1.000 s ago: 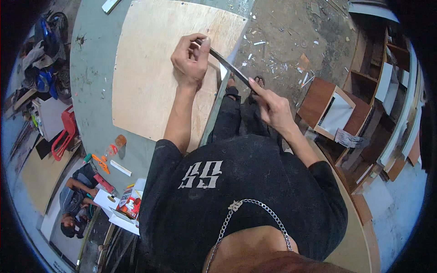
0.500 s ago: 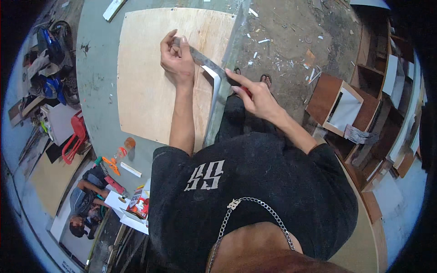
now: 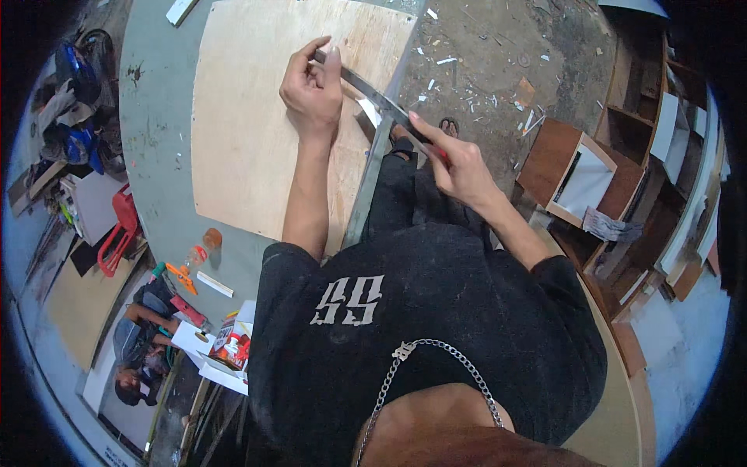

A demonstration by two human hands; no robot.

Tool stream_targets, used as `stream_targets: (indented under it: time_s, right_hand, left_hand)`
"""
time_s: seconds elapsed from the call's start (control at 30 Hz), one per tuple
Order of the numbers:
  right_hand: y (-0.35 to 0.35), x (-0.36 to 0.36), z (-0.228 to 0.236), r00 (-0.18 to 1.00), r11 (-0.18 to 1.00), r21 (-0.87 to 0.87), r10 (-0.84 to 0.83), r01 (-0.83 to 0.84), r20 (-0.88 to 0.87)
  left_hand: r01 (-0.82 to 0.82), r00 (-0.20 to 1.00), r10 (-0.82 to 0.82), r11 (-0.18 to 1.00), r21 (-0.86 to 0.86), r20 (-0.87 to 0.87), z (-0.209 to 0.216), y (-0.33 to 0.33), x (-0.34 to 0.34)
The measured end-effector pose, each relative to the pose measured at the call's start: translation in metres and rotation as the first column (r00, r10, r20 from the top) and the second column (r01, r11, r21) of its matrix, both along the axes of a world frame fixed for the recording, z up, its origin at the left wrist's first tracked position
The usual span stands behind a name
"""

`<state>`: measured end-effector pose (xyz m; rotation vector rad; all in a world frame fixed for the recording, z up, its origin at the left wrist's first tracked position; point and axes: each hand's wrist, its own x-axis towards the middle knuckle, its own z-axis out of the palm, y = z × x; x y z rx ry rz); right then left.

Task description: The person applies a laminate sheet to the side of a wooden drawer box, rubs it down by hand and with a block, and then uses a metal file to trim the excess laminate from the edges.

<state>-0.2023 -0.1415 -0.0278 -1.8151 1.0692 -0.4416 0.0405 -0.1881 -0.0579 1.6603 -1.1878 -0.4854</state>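
A long grey flat file [image 3: 364, 87] with a red and black handle lies slantwise across the right edge of a pale plywood panel [image 3: 249, 101]. My left hand [image 3: 313, 89] pinches its far end between thumb and fingers, above the panel. The handle is gripped in my right hand [image 3: 461, 165], off the panel's edge and over the floor side. Just under the file, a white strip [image 3: 369, 112] shows at the panel's edge; much of it is hidden.
The panel rests on a grey-green table [image 3: 159, 117]. A clear bottle [image 3: 194, 255], orange clamp [image 3: 183, 280] and open white box [image 3: 226, 354] stand at the left. Another person [image 3: 140, 342] is at lower left. Wooden cabinets [image 3: 572, 171] line the right; scraps litter the floor [image 3: 482, 70].
Both hands have shifted right with the file, which now reaches further past the panel's edge. Less of the white strip shows. The table and panel sit slightly further left in view.
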Motion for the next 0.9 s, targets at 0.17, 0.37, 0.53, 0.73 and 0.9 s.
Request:
stream_targets:
  time_s: [0.17,0.37,0.53,0.73,0.9]
  right_hand:
    - [0.007,0.035,-0.008,0.982,0.985,0.15,-0.109,0.085,0.155]
    - [0.013,0.066,-0.014,0.976,0.984,0.142,-0.134,0.11,0.173]
    - [-0.004,0.037,0.005,0.977,0.987,0.135,-0.111,0.087,0.18]
    - [0.01,0.0,0.012,0.994,0.962,0.267,-0.076,0.052,0.081]
    - [0.029,-0.01,0.009,0.988,0.956,0.286,-0.103,0.066,0.116]
  left_hand:
    - [-0.107,0.992,0.111,0.991,0.079,-0.056,-0.001,0.002,0.003]
    - [-0.167,0.957,0.148,0.984,-0.056,-0.251,-0.002,-0.007,0.011]
    - [-0.139,0.933,0.082,0.98,-0.141,-0.35,0.002,-0.005,0.009]
    - [0.027,0.966,-0.04,0.998,-0.052,-0.255,-0.001,-0.001,0.01]
    - [0.041,0.996,-0.03,0.992,0.123,-0.089,0.004,0.003,0.01]
